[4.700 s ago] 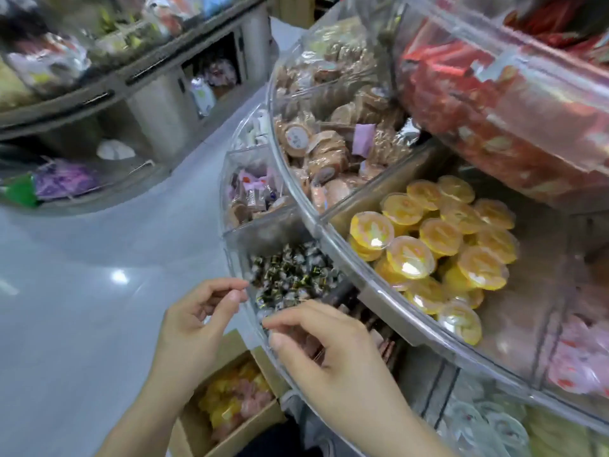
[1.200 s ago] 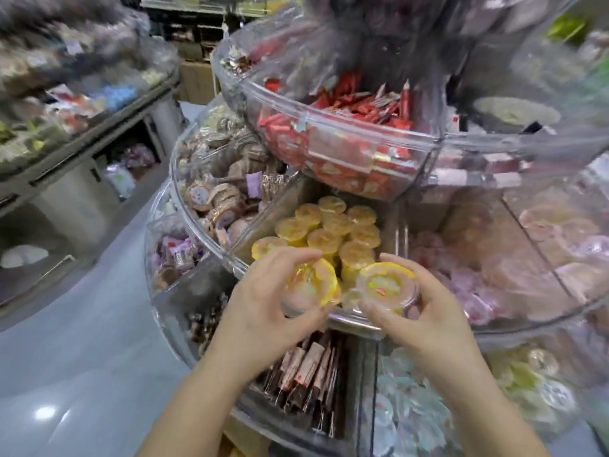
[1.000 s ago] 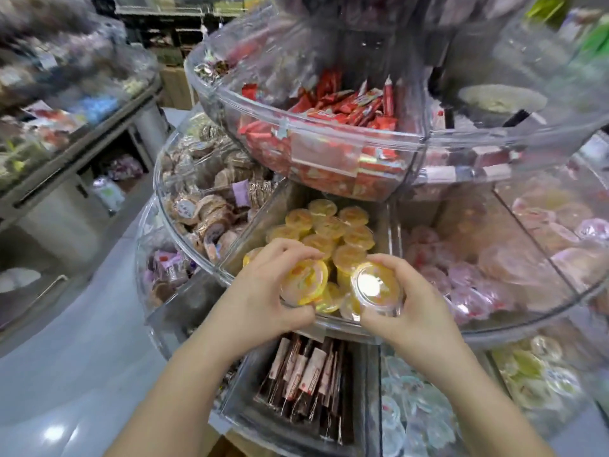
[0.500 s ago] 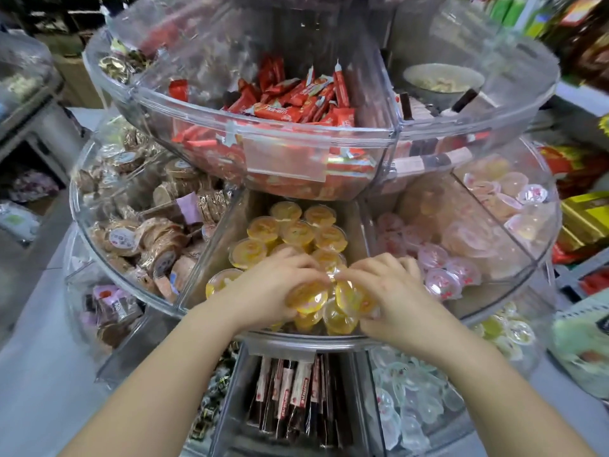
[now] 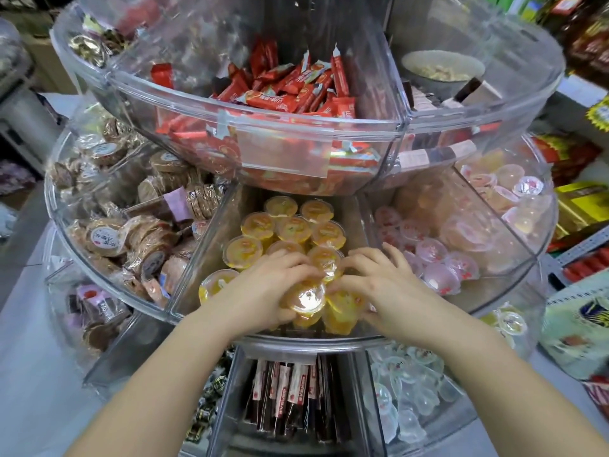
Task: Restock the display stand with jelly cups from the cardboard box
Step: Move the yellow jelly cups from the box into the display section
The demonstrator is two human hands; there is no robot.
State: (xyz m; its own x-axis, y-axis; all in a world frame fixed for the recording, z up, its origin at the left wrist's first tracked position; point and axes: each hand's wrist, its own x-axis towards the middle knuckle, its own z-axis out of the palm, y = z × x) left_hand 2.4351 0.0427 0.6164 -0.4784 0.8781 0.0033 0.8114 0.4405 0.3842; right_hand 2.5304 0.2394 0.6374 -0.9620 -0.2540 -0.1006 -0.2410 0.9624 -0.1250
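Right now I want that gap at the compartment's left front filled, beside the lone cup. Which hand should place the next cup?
Left hand: it sits nearer the lone cup, gripping a yellow jelly cup.

Jelly cups in display stand middle tier, below wrapped bars.

Printing is present on the red wrappers in the top tier, on the round labels of the wrapped cakes in the middle tier, and on the stick packs below. None is sharp enough to read (characters appear Chinese).
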